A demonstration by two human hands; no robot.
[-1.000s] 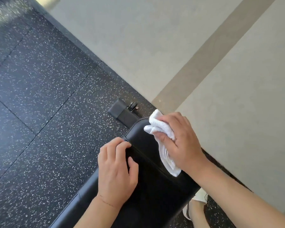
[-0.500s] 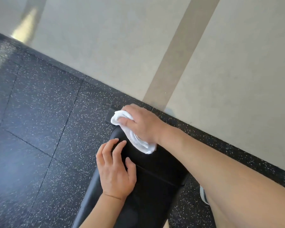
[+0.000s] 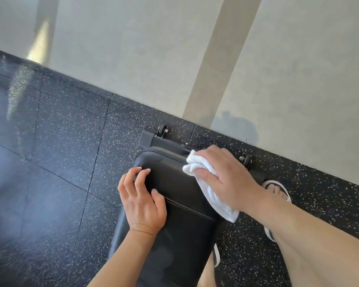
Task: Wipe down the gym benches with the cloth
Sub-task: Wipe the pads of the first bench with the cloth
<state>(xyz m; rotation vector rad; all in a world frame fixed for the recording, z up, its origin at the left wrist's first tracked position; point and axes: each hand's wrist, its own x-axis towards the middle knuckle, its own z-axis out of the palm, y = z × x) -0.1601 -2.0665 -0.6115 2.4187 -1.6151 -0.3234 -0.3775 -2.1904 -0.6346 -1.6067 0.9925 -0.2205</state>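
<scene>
Right hand (image 3: 228, 179) slid cloth (image 3: 205, 183) rightward across bench (image 3: 174, 183) end.

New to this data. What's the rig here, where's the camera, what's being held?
There is no robot. A person wears one wide-angle camera on the head, which looks down at both hands. The black padded bench runs away from the wearer and ends near a pale wall. The right hand has its grip on a bunched white cloth and presses it on the bench's right edge. The left hand rests on the bench's left edge, fingers bent, holding nothing. The floor is black speckled rubber. A sandalled foot shows at right.
</scene>
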